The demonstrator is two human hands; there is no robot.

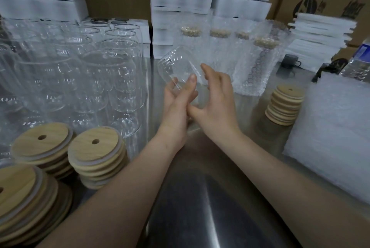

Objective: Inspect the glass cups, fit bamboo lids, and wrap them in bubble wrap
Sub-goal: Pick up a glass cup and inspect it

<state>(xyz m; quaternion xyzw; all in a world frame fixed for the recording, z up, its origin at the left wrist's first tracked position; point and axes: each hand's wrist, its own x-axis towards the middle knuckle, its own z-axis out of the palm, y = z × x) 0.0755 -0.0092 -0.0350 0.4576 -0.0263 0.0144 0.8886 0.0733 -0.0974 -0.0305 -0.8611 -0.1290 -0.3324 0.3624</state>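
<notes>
Head view: both hands are up over the middle of the steel table (200, 197), and the glass cup (180, 65) sits tilted between them, off the surface. The left hand (176, 105) pinches its near end with thumb on the glass and fingers behind, while the right hand (215, 97) curls round its right side. Bare cups (84, 71) crowd the left edge, bamboo lid stacks (96, 157) fill the near-left corner, wrapped cups (250, 67) line the back edge, and bubble wrap sheets (330, 137) lie along the right edge.
</notes>
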